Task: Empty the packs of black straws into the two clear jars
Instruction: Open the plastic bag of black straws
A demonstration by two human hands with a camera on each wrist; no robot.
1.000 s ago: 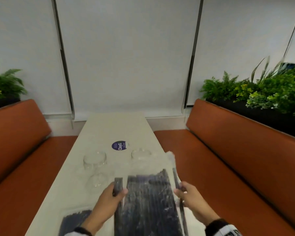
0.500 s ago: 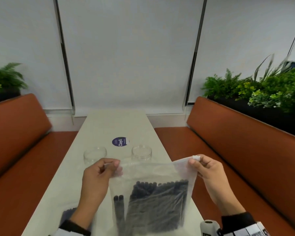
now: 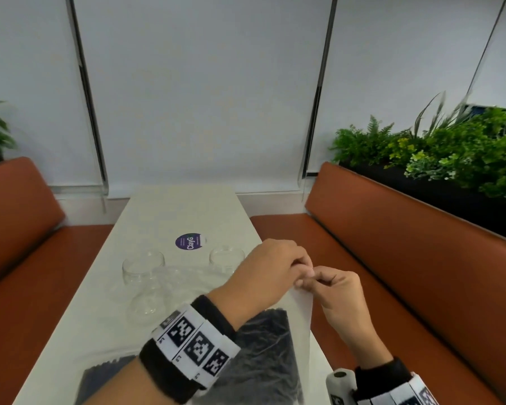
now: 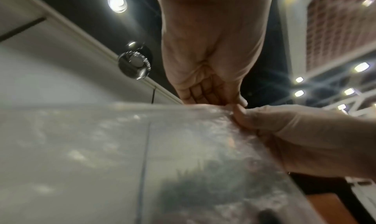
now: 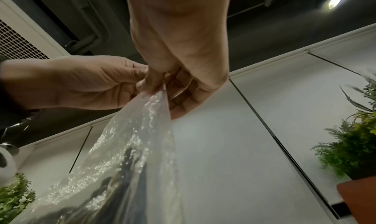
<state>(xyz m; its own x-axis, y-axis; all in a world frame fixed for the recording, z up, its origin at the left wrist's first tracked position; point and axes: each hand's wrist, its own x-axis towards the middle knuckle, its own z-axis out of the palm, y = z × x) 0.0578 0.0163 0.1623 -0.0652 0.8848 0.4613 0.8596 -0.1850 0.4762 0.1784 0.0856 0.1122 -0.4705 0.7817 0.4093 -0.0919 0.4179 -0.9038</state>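
Observation:
A clear plastic pack of black straws [image 3: 263,346] hangs over the near right part of the table. My left hand [image 3: 300,266] has crossed over and pinches the pack's top right corner. My right hand [image 3: 310,280] pinches the same corner, touching the left. The left wrist view shows the left hand [image 4: 234,101] meeting the right hand [image 4: 242,113] at the pack's [image 4: 142,147] edge. In the right wrist view my right hand [image 5: 154,82] nips the plastic [image 5: 132,147]. Two clear jars [image 3: 143,267] [image 3: 227,258] stand beyond. A second pack [image 3: 105,375] lies flat, near left.
The pale table [image 3: 187,211] runs away between two orange benches [image 3: 392,258]. A purple round sticker [image 3: 190,242] lies past the jars. Another clear glass piece [image 3: 146,305] sits nearer than the left jar. Planters with green plants [image 3: 450,150] line the right.
My hands held the pack's two top corners apart; now the left hand has moved right and joined the right hand at one corner. The pack hangs narrower.

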